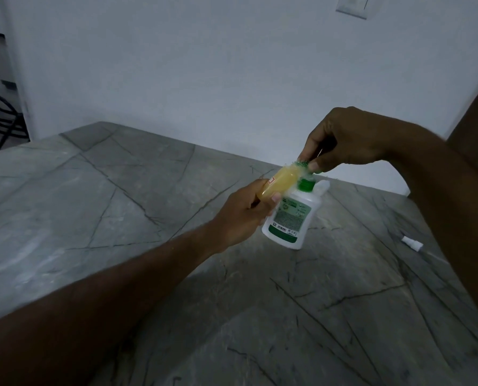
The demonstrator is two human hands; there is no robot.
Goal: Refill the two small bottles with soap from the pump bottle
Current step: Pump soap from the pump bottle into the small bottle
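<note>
Left forearm: it crosses the grey veined stone counter (121,190) from the lower left, nearest the lens in the head view.
Left hand (240,213): fingers curl around the lower body of a small clear plastic bottle of yellow soap (86,181), held tilted above the counter.
Right hand (341,137): thumb and fingertips pinch a small green cap (313,169) at the tilted bottle's mouth; whether the cap is going on or coming off cannot be told.
White plastic bottle with a green collar and green label (286,218): it stands on the counter just behind both hands; its pump head is not seen on it.
Small white plastic part (412,243): lies on the counter to the right, well apart.
Handling: the small bottle looks light, thin-walled and probably slick with soap, so a squeeze could spill it; a grip low on the body, cap taken by its rim, seems safest.
</note>
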